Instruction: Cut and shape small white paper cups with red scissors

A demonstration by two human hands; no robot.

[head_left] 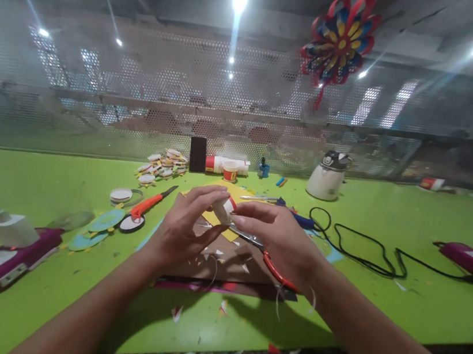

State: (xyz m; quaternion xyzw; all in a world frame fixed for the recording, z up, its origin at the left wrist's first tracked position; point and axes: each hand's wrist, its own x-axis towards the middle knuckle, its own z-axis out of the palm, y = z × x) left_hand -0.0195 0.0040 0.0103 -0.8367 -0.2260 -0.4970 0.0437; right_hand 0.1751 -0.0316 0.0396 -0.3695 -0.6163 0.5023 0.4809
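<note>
Over the middle of the green table [377,300], both my hands meet on a small white and red paper piece [224,207]. My left hand [183,229] pinches it from the left with curled fingers. My right hand [278,237] pinches it from the right and also carries red-handled scissors [267,256], blades pointing left under the paper. Below the hands lies a brown card sheet [225,265] with small paper scraps on it, and a yellow sheet [234,197] lies behind.
An orange-handled utility knife [152,201] and several paper discs [104,220] lie left. Stacked round pieces [163,167], a glue tube [227,165] and a white kettle [327,177] stand at the back. A black cable [366,252] runs right. A paper pinwheel [339,39] hangs on the mesh wall.
</note>
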